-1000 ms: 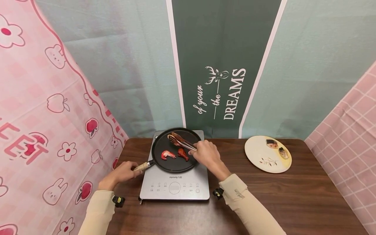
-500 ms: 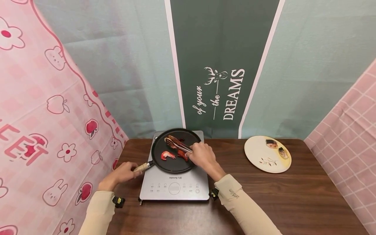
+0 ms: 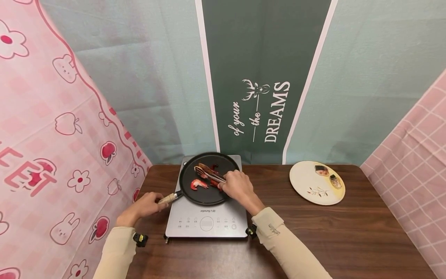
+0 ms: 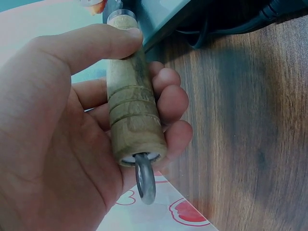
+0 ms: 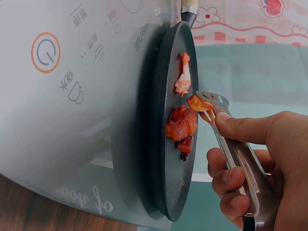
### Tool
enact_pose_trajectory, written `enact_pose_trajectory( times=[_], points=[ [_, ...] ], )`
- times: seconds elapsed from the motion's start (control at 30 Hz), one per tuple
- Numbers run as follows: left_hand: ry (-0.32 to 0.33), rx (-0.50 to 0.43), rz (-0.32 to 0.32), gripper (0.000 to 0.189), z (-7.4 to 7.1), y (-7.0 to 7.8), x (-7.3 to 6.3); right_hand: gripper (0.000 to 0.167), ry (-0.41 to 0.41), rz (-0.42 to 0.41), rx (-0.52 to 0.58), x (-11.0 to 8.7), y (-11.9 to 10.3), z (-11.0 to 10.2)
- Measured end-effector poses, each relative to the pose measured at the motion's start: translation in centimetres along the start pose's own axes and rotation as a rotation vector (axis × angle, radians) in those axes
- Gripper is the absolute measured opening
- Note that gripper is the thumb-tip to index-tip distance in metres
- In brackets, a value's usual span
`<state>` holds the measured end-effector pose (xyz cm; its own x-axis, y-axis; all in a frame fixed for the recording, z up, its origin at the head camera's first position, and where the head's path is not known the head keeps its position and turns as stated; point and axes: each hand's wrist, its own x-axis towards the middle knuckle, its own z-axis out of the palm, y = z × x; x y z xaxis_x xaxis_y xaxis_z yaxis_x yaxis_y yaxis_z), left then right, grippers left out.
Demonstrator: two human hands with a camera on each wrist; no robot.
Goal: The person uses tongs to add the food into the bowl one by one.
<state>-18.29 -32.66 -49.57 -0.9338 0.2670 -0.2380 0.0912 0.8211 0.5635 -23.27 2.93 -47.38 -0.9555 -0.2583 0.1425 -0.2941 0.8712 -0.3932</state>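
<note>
My left hand (image 3: 148, 203) grips the wooden handle (image 4: 132, 96) of a round black frying pan (image 3: 205, 199), thumb along its top and fingers curled round it. My right hand (image 3: 240, 188) holds metal tongs (image 5: 243, 166) over the pan. Between the tongs' slotted ends is an orange-brown piece of food (image 5: 197, 103), its kind unclear. A red and white shrimp (image 3: 198, 184) lies in the pan. Beside it, partly hidden by the tongs in the head view, is a reddish-brown drumstick (image 5: 182, 122). A small dark red piece (image 5: 184, 146) lies just past the drumstick.
The pan sits on a silver induction cooker (image 3: 188, 230) with touch controls. To the right on the brown wooden table (image 3: 296, 232) stands a cream plate (image 3: 303, 182) bearing two sushi-like pieces. A black cable (image 4: 240, 26) runs beside the cooker. Cloth backdrops surround the table.
My right hand and the tongs have moved a little left and nearer, now covering part of the drumstick. The dark red piece has come into view behind the tongs. My left hand stays put.
</note>
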Motion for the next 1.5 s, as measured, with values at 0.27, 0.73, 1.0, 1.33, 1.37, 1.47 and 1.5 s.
enact_pose_trajectory(
  times=[0.27, 0.73, 1.0, 1.33, 1.37, 1.47, 1.5],
  points=[
    [0.003, 0.007, -0.001, 0.02, -0.19, 0.16, -0.03, 0.027, -0.007, -0.011, 0.0, -0.21, -0.05, 0.16],
    [-0.008, -0.001, -0.009, 0.02, -0.05, 0.01, -0.09, 0.028, -0.017, -0.016, -0.02, -0.31, 0.03, 0.61],
    [0.004, 0.003, -0.02, 0.019, 0.08, 0.01, 0.03, 0.03, -0.013, -0.014, -0.026, -0.39, 0.15, 0.73],
    [0.004, 0.006, -0.007, 0.02, 0.09, 0.08, 0.05, 0.033, 0.004, -0.014, -0.055, -0.46, 0.42, 0.71],
    [0.004, 0.009, -0.002, 0.021, 0.07, 0.1, 0.02, 0.034, 0.006, -0.014, -0.06, -0.46, 0.47, 0.72],
    [0.009, 0.012, 0.0, 0.021, 0.06, 0.15, -0.05, 0.036, 0.011, -0.014, -0.06, -0.5, 0.59, 0.7],
    [0.012, 0.015, 0.004, 0.021, 0.07, 0.15, -0.09, 0.037, 0.013, -0.014, -0.06, -0.52, 0.62, 0.69]
  ],
)
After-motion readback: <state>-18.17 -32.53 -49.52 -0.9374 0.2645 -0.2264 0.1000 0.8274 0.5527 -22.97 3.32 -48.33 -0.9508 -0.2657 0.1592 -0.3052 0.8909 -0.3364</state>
